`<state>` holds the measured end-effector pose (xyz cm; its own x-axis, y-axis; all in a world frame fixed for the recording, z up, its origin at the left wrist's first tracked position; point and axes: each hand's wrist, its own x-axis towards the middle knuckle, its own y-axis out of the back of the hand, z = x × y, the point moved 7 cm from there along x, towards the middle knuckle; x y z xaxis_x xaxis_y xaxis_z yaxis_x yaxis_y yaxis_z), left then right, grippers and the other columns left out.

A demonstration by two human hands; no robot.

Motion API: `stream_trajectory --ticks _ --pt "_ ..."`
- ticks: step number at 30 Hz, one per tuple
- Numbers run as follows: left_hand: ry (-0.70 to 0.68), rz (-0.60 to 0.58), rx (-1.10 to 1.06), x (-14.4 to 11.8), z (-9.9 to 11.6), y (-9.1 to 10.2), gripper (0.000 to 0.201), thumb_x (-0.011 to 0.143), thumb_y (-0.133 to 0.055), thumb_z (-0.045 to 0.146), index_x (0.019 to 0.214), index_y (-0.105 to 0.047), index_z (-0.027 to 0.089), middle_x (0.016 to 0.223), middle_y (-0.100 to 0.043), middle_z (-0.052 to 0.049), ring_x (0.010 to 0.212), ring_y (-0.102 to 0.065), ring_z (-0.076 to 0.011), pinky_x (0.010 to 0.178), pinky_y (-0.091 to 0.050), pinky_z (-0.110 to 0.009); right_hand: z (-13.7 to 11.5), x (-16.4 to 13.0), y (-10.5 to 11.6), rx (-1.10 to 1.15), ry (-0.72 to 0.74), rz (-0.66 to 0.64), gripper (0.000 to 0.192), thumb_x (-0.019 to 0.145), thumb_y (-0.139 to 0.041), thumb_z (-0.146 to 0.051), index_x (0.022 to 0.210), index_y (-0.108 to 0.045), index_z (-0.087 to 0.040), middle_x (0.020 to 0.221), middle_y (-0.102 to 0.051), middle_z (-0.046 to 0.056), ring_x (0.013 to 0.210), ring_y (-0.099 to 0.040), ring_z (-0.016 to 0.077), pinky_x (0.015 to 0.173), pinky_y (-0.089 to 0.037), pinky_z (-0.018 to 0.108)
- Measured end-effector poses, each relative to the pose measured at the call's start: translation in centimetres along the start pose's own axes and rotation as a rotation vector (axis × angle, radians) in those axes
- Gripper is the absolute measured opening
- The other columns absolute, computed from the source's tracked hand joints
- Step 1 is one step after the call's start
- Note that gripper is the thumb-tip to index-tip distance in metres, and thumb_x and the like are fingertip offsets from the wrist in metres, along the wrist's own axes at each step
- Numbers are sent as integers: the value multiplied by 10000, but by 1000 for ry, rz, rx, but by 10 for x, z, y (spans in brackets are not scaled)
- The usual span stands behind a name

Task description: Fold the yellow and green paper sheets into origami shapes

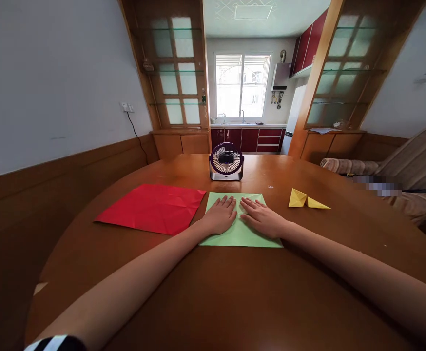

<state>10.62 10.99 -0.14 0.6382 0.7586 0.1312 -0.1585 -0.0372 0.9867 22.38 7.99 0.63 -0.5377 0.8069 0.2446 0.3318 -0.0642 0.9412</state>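
While left hand [220, 216] and right hand [263, 218] lie flat, fingers [250, 203] slightly apart | light-green rectangular paper sheet [242, 237] beneath them, on brown wooden desk [213, 297] | step: smoothing, likely | next: probably needs even pressure

Daylight pours through the 2-pane window [242, 85], its glass nearly blown out to white. The table [235, 297] catches a soft sheen toward its far side and looks dimmer up close, with a dark shadow beneath the right forearm [359, 273]. The green paper [242, 237] has crisp edges. Wide-angle distortion tilts the 2 cabinets [172, 73] outward; pixelation masks part of the sofa [414, 161].
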Motion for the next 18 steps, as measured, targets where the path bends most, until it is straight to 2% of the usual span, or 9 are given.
stream_trajectory --ticks 3,6,9,12,18 --pt "32 -1 2 0 -3 0 583 994 -222 408 1506 -288 137 1579 -221 -120 1468 -168 -289 1180 -145 -463 10 10 -4 -31 -37 -12 742 970 -196 -606 1503 -310 -102 1560 -264 168 1466 -200 294 1188 -187 523" --pt "82 -4 4 1 -12 1 629 986 -238 495 1508 -288 149 1585 -191 -131 1464 -159 -334 1165 -169 -493 18 15 -10 -40 -67 -31 752 954 -196 -642 1511 -303 -149 1561 -278 142 1464 -210 285 1193 -185 504" --pt "174 -16 13 0 -27 2 753 952 -249 619 1508 -279 112 1579 -185 -167 1457 -158 -368 1157 -181 -502 20 14 -12 -49 -73 -43 775 950 -195 -652 1512 -295 -129 1566 -257 147 1468 -197 278 1199 -176 490" --pt "223 1 32 0 -38 2 854 930 -212 683 1501 -271 50 1572 -180 -200 1461 -143 -362 1171 -156 -479 18 12 -11 -52 -73 -47 781 949 -188 -659 1514 -290 -130 1568 -249 144 1470 -191 273 1199 -174 491" --pt "219 21 47 -2 -37 4 849 932 -207 686 1496 -285 56 1572 -193 -195 1460 -158 -355 1173 -153 -474 22 2 -6 -71 -111 -57 895 905 -221 -734 1506 -290 -75 1564 -220 187 1467 -187 306 1197 -161 510"
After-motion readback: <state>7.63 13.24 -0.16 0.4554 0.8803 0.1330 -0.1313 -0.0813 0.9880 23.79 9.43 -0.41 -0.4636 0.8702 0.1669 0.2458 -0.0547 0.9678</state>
